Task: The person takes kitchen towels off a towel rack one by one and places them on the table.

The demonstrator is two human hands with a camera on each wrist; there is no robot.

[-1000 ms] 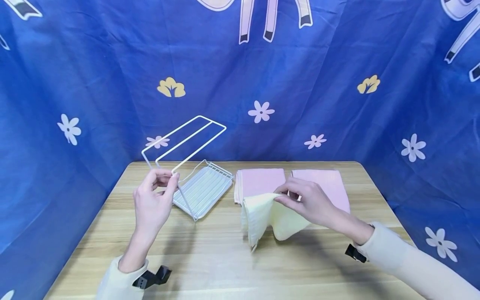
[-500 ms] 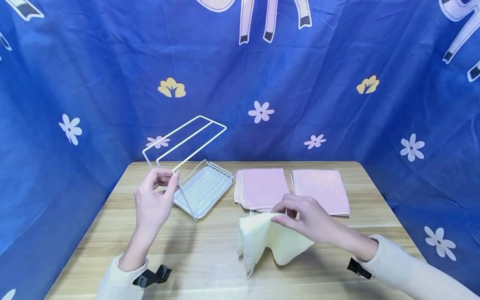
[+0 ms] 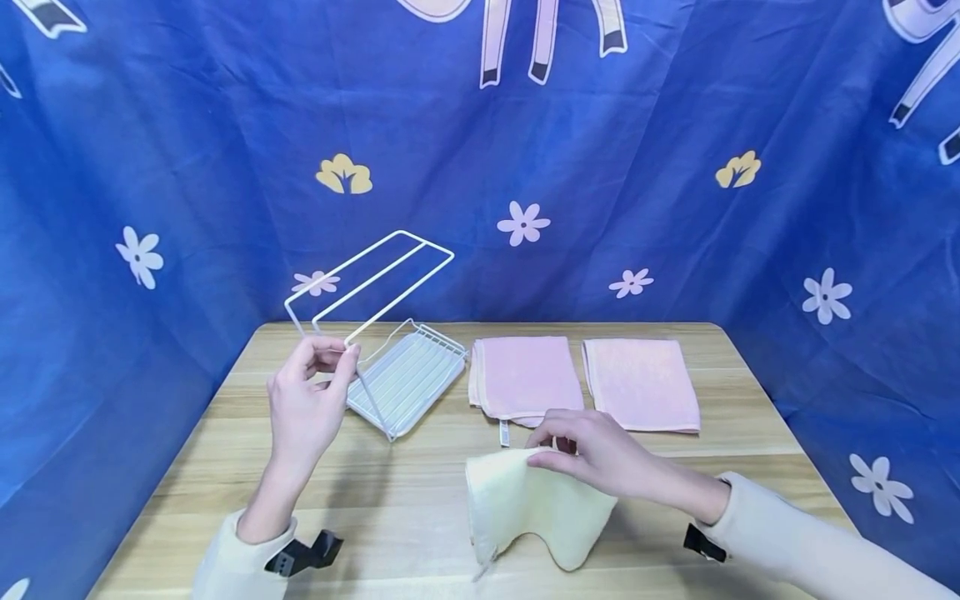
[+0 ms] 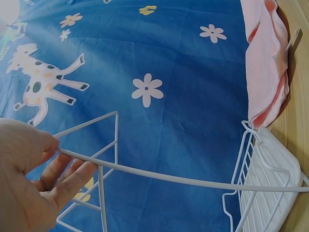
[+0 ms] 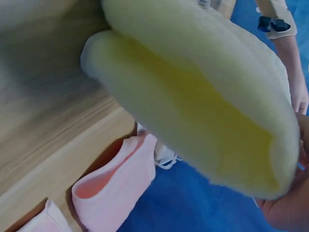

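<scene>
My left hand (image 3: pixel 309 412) pinches the upper wire frame of a white wire rack (image 3: pixel 408 379) between thumb and fingers. In the left wrist view a long wire (image 4: pixel 169 178) runs from those fingertips to the slatted base. That base sits tilted at the back left of the table, with a shallow pan under its slats. My right hand (image 3: pixel 603 458) grips the top fold of a pale yellow towel (image 3: pixel 540 500), which hangs folded above the front middle of the table. Seen from the right wrist, the yellow towel's layers (image 5: pixel 193 111) droop apart and cover most of the fingers.
Two folded pink towels, one on the left (image 3: pixel 528 375) and one on the right (image 3: pixel 641 383), lie side by side at the back of the wooden table (image 3: pixel 420 533). A small white tag (image 3: pixel 504 433) sticks out from the left one. Blue patterned cloth (image 3: pixel 480 167) walls the table's back and sides.
The right hand has drawn the yellow towel toward the front and slightly left, off the pink towels, which now show fully. The left hand and the rack have stayed in place.
</scene>
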